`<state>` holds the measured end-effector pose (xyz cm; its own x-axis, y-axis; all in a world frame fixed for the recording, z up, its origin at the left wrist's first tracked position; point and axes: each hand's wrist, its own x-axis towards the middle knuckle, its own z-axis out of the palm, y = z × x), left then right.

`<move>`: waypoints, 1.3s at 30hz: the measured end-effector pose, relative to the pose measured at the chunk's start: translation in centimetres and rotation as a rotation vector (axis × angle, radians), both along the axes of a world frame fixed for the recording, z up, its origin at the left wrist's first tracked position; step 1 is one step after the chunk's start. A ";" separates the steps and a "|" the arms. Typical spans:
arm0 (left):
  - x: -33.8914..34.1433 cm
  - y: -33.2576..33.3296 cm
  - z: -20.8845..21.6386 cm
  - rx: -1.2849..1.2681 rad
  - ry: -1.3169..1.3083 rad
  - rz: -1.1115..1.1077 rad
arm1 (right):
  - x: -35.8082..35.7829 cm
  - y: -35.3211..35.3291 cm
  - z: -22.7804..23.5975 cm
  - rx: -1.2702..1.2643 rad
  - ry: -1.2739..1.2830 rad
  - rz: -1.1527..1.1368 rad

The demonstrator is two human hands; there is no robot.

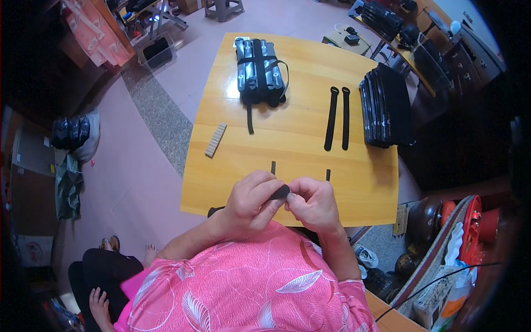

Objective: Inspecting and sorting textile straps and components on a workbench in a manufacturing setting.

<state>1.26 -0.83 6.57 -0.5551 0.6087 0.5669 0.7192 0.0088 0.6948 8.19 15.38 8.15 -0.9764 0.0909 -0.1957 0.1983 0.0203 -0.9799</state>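
Note:
Close in front of my body, my left hand [254,200] is closed around a black strap [280,192], whose rounded end sticks out between the fingers. My right hand [314,205] pinches at that same end, and the two hands touch or nearly touch there. Short black strip ends [273,167] show on the table just beyond my hands. Farther off lie two black straps [331,119] with looped ends, side by side. A bundle of clear-wrapped dark items [259,72], bound with black straps, stands at the far left of the table.
A stack of flat black packs [381,108] stands at the wooden table's [298,133] right edge. A ridged tan strip [215,140] lies at the left. Another person's hand [99,303] rests at lower left. Pots and bags [437,293] crowd the lower right.

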 end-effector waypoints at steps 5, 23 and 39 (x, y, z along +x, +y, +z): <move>0.3 -0.1 -0.1 0.022 -0.263 -0.078 | 0.0 0.3 -1.2 0.022 0.015 -0.002; 0.4 0.7 -1.1 0.063 -0.755 0.031 | -1.2 0.2 -2.1 -0.468 -0.076 0.006; -13.4 -14.9 -4.8 0.937 -1.121 0.585 | 1.1 7.6 1.7 -0.380 0.488 -0.842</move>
<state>-12.17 -15.69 1.79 -0.9589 -0.1502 -0.2409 -0.0941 -0.6325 0.7688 9.32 23.01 9.84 -0.6069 0.7935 0.0447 -0.4139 -0.2675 -0.8702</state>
